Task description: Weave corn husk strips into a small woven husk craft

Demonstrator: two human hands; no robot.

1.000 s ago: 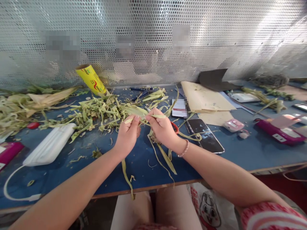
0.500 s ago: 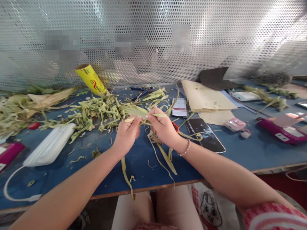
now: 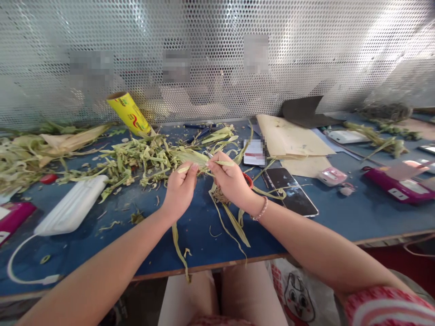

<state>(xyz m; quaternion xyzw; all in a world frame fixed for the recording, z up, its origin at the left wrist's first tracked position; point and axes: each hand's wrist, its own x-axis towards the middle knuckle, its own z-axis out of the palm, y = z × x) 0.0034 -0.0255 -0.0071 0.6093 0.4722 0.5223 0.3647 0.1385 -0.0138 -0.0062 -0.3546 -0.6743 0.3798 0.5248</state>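
Observation:
My left hand [image 3: 181, 185] is closed, its thumb and finger pinching a pale green strip of husk [image 3: 184, 169]. Just to its right, my right hand [image 3: 228, 177] is also closed on husk, with a strip end [image 3: 225, 163] sticking out over its fingers. The fingertips of both hands are close together. A red loop [image 3: 248, 180] like a scissor handle shows behind my right hand, and a pointed tip rises above its fingers; whether I hold that tool is hidden. Below hang or lie long husk strips [image 3: 237, 226], beside a small coil of twisted strands [image 3: 219, 194].
A heap of husk scraps [image 3: 136, 158] spreads leftward near a yellow tube [image 3: 128, 113] and a white power bank [image 3: 71, 204]. To the right lie a phone [image 3: 292, 191], brown paper [image 3: 292, 138] and a purple power strip [image 3: 394, 184]. A perforated metal screen [image 3: 217, 27] closes the back.
My hands stay almost in place. The left fingers have drawn very slightly away from the right ones, both still pinching the husk.

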